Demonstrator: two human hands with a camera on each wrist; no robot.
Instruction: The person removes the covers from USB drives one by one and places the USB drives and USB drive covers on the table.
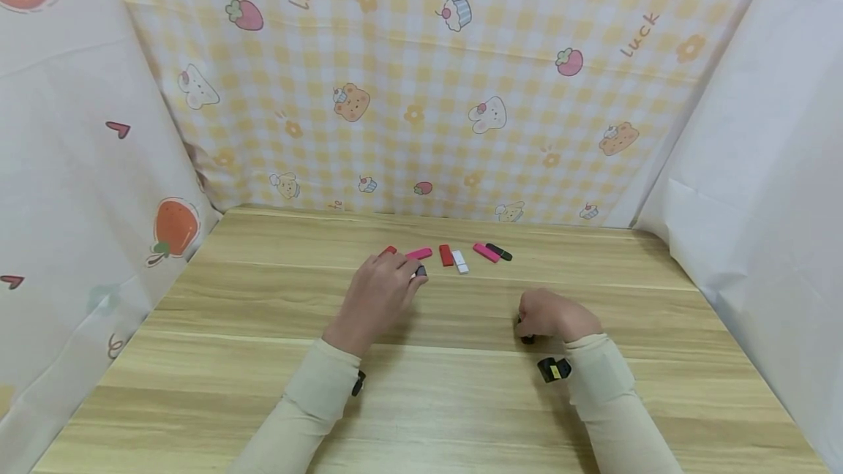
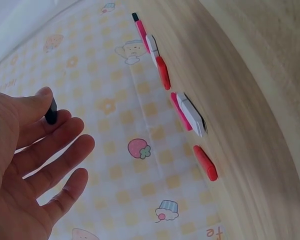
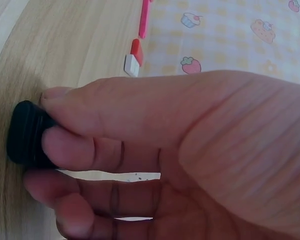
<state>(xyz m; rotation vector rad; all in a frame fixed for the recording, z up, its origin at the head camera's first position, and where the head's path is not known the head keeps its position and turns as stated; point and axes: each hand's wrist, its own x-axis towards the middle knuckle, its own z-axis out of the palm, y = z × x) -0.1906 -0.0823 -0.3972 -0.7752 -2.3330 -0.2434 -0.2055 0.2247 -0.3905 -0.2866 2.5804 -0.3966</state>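
Note:
My left hand pinches a small dark stick, seen in the left wrist view as a dark USB stick between thumb and index finger; the other fingers are loosely spread. It is above the left end of a row of capped USB sticks. Under or beside it lie a red stick, a pink stick and a white stick. Nearer the front and to the right, my right hand grips a black USB stick between thumb and curled fingers, close to the tabletop.
Farther along the row, another red stick lies beside a white stick; a pink stick touches a black stick. A patterned yellow-check cloth stands behind the wooden table, with white cloth at both sides.

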